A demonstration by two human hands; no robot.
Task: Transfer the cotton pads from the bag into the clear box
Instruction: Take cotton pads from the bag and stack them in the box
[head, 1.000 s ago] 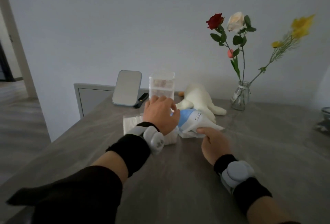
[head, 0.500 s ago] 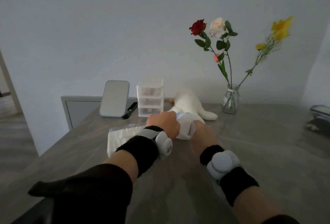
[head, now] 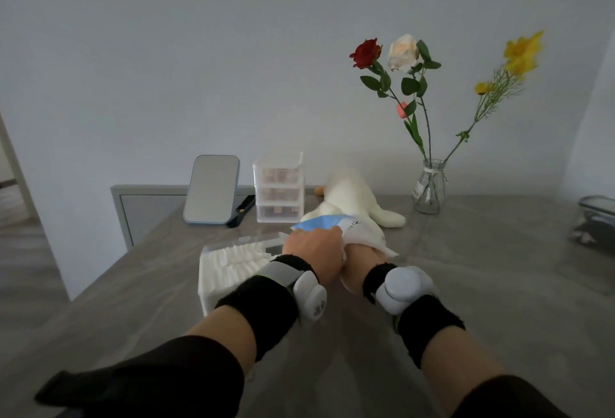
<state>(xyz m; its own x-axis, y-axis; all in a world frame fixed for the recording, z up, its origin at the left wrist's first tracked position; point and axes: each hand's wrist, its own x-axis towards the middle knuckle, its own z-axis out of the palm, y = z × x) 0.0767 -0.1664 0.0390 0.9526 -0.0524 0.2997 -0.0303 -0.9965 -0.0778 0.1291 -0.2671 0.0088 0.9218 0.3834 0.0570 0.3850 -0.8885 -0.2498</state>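
Grey table [head: 466, 267]: mirror [head: 211, 189], drawer unit [head: 279, 191], plush toy [head: 349, 197] (behind the bag [head: 359, 229]), vase [head: 429, 189]

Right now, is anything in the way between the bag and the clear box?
Nothing visible does. Left hand and right hand hold the bag just right of the clear box, which looks open on top with cotton pads inside. Only the left wrist crosses its near corner.

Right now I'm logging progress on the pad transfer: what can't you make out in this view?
Head view only:
- Inside of the bag: covered by the left hand; pads left unknown.
- Right hand: fingers hidden under bag and left hand.
- Clear box, right side: behind the left wrist.
- Container at right: cut off by the frame edge, dim.
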